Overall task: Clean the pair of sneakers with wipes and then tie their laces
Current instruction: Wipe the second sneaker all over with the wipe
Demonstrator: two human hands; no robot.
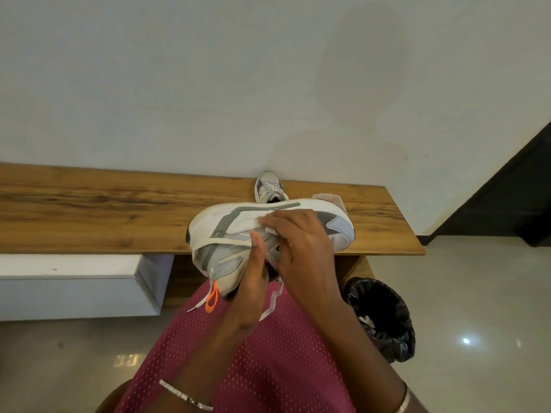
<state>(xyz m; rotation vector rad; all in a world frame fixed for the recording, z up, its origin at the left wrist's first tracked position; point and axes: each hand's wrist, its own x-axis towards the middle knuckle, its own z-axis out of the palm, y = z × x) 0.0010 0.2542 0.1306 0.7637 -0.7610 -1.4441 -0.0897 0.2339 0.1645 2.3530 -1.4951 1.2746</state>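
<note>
Clearly mid-wipe, the right hand [301, 245] has its fingers bent down over a white wipe [250, 225], pressing it against the upturned sole of the held sneaker [214, 216]. The left hand [253, 281] clamps the shoe from below, near the collar, with its thumb laid up the side, probably to brace it against the rubbing. That sneaker is tipped on its side over the near edge of the counter [89, 210], which turns the sole up within reach. Its loose laces [226, 241] trail toward the lap, so tying appears not yet begun. The second sneaker [268, 187] stands upright at the far edge, by the wall. A black-lined bin [381, 317] sits on the floor to the right, handy for used wipes.
</note>
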